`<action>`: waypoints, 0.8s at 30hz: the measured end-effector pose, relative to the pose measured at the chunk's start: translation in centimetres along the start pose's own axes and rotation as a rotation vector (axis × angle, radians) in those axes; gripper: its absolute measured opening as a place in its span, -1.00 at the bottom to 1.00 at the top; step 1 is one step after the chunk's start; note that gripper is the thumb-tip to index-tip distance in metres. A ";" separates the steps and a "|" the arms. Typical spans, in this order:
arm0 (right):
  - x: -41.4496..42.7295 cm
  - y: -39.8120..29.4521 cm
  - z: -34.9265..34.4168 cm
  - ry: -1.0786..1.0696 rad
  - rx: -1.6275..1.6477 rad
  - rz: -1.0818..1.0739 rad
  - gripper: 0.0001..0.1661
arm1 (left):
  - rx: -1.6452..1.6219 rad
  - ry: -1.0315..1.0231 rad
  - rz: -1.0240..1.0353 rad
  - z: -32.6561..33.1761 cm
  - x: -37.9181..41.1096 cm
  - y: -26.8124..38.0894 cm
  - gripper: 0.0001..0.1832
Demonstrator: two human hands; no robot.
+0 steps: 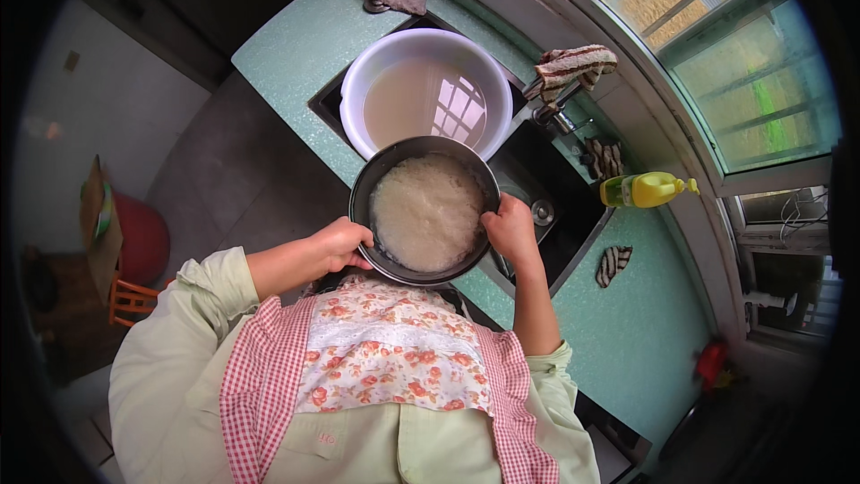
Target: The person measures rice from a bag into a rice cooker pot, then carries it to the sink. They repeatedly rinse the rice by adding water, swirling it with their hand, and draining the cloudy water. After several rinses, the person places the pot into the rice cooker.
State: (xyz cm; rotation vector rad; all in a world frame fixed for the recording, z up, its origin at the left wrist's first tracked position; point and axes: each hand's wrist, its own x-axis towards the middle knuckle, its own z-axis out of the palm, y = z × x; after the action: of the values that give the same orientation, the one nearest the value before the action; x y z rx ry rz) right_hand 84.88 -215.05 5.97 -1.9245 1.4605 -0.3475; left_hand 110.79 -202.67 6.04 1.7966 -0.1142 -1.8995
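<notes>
A dark round pot (361,198) is held up in front of my apron by both hands. Inside it lies a pale mass of wet rice (430,212), level across most of the pot's width. My left hand (341,244) grips the left rim, with the thumb over the edge. On the opposite side my right hand (510,225) clasps the rim, its fingertips hidden. Just beyond the pot stands a large white basin (351,101), whose near edge the pot overlaps in view. Cloudy water (403,94) fills much of the basin and reflects a window.
The basin rests over one bowl of a dark sink; the other bowl (531,161) has a round drain. A faucet (561,117) carries a striped cloth (578,67). A yellow detergent bottle (648,189) and another striped cloth (613,265) lie right on the green countertop (645,323).
</notes>
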 end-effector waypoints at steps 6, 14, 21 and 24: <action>-2.1 0.0 2.9 0.011 0.026 0.086 -0.71 | 0.115 0.022 0.041 -1.8 0.8 -0.9 -0.79; -3.5 -4.9 4.6 0.296 -0.144 -0.249 -0.57 | 0.136 0.042 0.098 -2.8 3.2 -2.5 -0.78; 0.6 -4.9 14.4 -0.242 -0.343 -0.045 -0.20 | 0.086 -0.008 0.081 -2.7 2.7 -2.5 -0.78; -0.6 -6.4 15.9 -0.453 -0.319 -0.053 -0.17 | 0.052 -0.048 0.064 -3.6 3.6 -3.3 -0.78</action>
State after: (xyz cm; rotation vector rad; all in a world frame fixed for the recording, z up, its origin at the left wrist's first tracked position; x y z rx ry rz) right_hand 98.68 -207.95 -1.33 -2.1148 1.2139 0.3041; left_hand 113.21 -200.33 0.99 1.7601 -0.2373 -1.9110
